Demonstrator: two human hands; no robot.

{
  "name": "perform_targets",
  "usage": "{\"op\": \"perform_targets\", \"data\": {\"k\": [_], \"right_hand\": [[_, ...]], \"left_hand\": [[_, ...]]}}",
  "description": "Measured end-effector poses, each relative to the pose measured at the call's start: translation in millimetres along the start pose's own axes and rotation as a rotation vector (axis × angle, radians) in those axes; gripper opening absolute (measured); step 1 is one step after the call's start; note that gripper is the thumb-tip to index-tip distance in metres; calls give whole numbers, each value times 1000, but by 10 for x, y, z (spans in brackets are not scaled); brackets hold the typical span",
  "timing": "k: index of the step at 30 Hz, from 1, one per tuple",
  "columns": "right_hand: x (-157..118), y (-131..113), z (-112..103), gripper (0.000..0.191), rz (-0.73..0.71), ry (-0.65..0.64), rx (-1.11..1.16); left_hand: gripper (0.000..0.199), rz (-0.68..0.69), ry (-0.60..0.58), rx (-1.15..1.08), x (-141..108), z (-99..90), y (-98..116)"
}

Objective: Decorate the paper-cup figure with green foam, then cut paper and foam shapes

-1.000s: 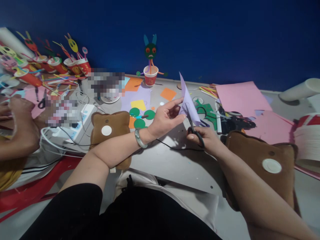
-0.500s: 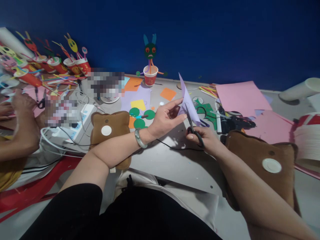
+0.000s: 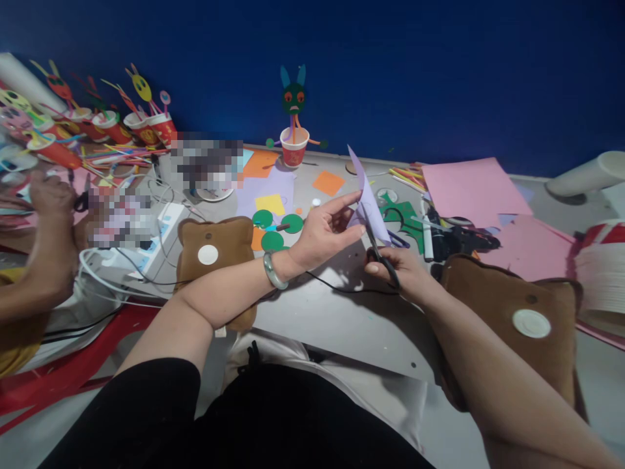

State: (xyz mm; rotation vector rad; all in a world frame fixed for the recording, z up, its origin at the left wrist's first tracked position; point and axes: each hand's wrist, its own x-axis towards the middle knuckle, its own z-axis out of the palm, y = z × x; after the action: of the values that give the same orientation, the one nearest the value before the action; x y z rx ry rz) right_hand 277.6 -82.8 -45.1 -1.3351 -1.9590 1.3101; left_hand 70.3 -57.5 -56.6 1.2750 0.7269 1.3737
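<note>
My left hand [image 3: 328,229], with a bangle on its wrist, pinches the left edge of a purple sheet of paper [image 3: 372,213] held up above the table. Black-handled scissors [image 3: 389,268] are gripped in my right hand [image 3: 407,275], their blades pointing up at the paper. A curved drawn line shows faintly on the sheet beside the blades. Green paper circles [image 3: 272,241] lie left of my left hand. Behind the purple sheet are green paper scraps [image 3: 407,218] with round cut-outs.
A red paper cup [image 3: 294,155] with a green-faced figure stands at the back. Brown cushions [image 3: 234,244] flank my arms. Pink paper [image 3: 473,189] lies right, near a black tool [image 3: 461,236]. At left are a power strip [image 3: 156,241], cables and a co-worker's hand [image 3: 51,195].
The purple paper and scissors have shifted very slightly, with the blades still at the sheet. At the left, the co-worker's arm has moved a little.
</note>
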Motion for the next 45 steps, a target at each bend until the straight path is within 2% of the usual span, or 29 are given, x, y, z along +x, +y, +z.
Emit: {"op": "perform_targets", "data": {"k": [21, 32, 39, 45], "right_hand": [[5, -1, -29, 66, -8, 23, -22], [10, -3, -39, 70, -19, 13, -44], [13, -3, -38, 70, -13, 12, -39], [10, -19, -26, 71, -18, 12, -16]], "left_hand": [[60, -13, 24, -37, 4, 29, 23], [61, 24, 9, -11, 6, 9, -2], [59, 20, 13, -22, -7, 33, 66], [69, 13, 0, -43, -10, 67, 127]]}}
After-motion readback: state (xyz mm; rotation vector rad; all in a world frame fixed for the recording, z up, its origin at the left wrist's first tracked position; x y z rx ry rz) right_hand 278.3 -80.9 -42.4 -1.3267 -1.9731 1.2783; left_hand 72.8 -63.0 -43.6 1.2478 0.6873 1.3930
